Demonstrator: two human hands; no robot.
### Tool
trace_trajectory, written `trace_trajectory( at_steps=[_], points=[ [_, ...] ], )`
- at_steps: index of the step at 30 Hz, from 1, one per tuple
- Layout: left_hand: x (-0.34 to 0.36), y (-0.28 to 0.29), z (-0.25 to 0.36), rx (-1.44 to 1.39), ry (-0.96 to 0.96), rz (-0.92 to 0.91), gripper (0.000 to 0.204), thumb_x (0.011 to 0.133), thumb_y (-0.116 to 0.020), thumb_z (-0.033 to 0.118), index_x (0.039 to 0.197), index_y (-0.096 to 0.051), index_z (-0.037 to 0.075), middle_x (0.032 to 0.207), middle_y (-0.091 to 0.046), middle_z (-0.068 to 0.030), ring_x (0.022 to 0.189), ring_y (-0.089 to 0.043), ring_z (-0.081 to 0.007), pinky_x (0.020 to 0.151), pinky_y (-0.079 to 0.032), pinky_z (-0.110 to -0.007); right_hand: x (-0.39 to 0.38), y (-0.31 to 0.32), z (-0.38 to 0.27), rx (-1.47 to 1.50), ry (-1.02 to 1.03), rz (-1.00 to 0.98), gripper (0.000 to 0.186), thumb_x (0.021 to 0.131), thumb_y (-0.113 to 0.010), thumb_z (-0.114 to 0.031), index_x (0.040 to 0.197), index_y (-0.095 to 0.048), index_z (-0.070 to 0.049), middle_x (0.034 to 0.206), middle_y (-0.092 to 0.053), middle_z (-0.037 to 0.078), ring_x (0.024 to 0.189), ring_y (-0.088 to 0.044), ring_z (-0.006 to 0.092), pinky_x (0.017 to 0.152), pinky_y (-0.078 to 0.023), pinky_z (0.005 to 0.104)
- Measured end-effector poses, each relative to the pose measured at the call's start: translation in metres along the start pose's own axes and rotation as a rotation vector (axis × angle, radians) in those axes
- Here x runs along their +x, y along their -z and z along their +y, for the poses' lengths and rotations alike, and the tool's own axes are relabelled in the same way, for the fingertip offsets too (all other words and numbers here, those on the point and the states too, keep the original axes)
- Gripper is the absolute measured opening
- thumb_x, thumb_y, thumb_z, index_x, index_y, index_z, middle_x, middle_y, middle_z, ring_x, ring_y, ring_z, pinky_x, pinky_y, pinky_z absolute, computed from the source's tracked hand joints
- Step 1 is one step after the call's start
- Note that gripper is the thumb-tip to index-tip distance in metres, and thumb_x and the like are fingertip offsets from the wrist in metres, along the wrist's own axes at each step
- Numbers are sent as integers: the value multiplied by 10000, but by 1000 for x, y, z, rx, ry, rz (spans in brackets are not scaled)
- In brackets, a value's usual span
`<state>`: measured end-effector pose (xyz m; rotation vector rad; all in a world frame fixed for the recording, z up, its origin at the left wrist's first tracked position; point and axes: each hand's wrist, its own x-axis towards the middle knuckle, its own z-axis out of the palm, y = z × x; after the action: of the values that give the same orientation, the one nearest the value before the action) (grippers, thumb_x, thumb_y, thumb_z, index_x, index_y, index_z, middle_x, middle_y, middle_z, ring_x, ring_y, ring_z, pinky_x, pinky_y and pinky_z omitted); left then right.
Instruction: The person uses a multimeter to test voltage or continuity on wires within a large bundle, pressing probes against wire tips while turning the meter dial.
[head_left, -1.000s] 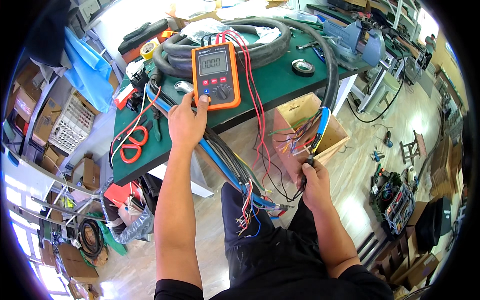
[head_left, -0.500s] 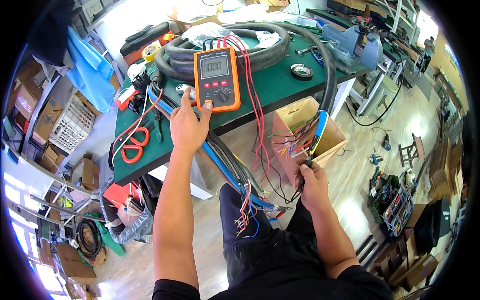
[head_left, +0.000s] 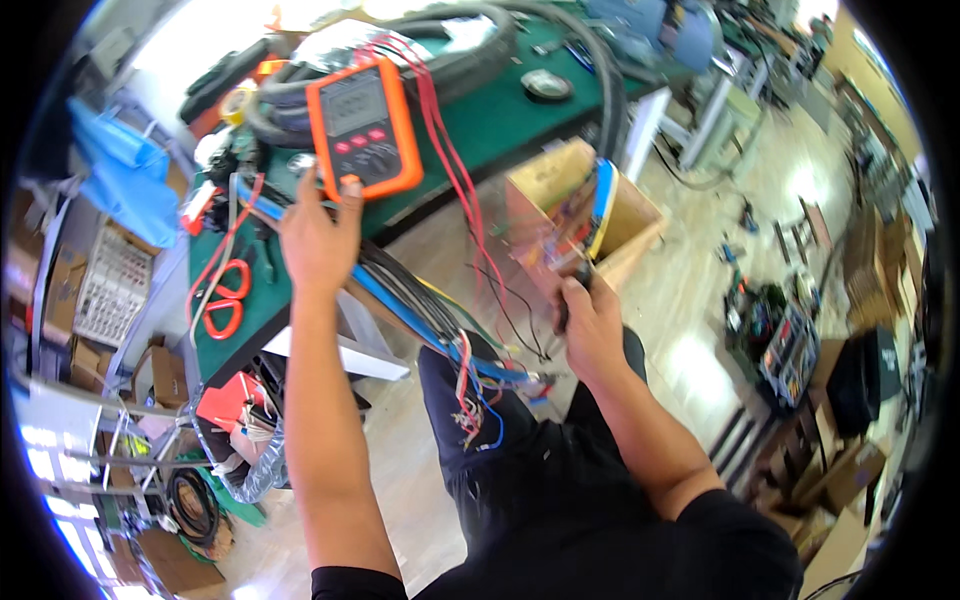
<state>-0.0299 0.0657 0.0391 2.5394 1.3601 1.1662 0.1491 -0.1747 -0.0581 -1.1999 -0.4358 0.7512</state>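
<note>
My left hand (head_left: pixel 318 240) pinches the lower left corner of an orange handheld meter (head_left: pixel 365 130). Its thumb lies on the front face. The meter is tilted up above the table, its display blurred, and red test leads (head_left: pixel 440 125) run from its top. My right hand (head_left: pixel 597 320) is closed round a black test clip or probe (head_left: pixel 572 298), whose tip is blurred against the coloured wire ends (head_left: pixel 577 222) of a thick black cable (head_left: pixel 608 100). Below my left hand, a stripped bundle of black and blue wires (head_left: pixel 400 290) hangs over the table edge, its frayed ends (head_left: pixel 470 400) above my lap.
The green table (head_left: pixel 490 165) carries a coil of thick cable (head_left: pixel 490 60), black tape (head_left: pixel 547 86) and orange-handled scissors (head_left: pixel 225 312). Beneath the wire ends stands an open wooden box (head_left: pixel 635 230). An open toolbox (head_left: pixel 785 350) lies on the floor at right.
My right hand has moved up and slightly left with the black clip, nearer the coloured wire ends. The view has shifted, and the meter stays in my left hand.
</note>
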Motion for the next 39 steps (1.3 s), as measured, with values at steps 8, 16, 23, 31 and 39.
trace_trajectory(
  at_steps=[8, 16, 23, 31, 39],
  points=[
    [-4, -4, -6, -82, 50, -29, 705, 943, -530, 576, 1370, -497, 16, 933, -677, -137, 874, -644, -275, 825, -475, -377, 1, 2, -3, -69, -26, -17, 209, 969, -476, -142, 1070, -552, 24, 810, -582, 44, 555, -513, 85, 458, -397, 230],
    [-2, -5, -6, -58, 61, -39, 689, 958, -497, 585, 1377, -501, 38, 1015, -697, -153, 878, -656, -251, 810, -484, -348, 1, 7, -10, -63, -59, -66, 245, 956, -505, -165, 1064, -583, 41, 799, -616, 54, 568, -504, 77, 504, -418, 247],
    [-2, -4, -6, -83, 87, -49, 715, 946, -504, 603, 1391, -492, 43, 1057, -692, -175, 923, -660, -268, 840, -483, -354, 2, 8, -11, -32, -85, -81, 250, 955, -511, -170, 1051, -584, 48, 795, -609, 60, 562, -508, 85, 491, -413, 247],
    [-2, -3, -9, -76, 28, 21, 689, 919, -575, 561, 1331, -532, 11, 877, -687, -164, 870, -657, -340, 797, -486, -427, -3, 2, -8, 52, -67, -38, 221, 966, -509, -162, 1072, -557, 26, 779, -574, 46, 519, -497, 93, 435, -369, 232],
    [-3, -1, -4, -34, 77, -4, 678, 921, -554, 565, 1353, -523, 44, 874, -663, -152, 937, -619, -344, 894, -450, -422, -2, -1, -11, 63, -99, 5, 177, 957, -515, -160, 1004, -554, 5, 760, -571, 38, 517, -485, 80, 441, -385, 232]
  ],
)
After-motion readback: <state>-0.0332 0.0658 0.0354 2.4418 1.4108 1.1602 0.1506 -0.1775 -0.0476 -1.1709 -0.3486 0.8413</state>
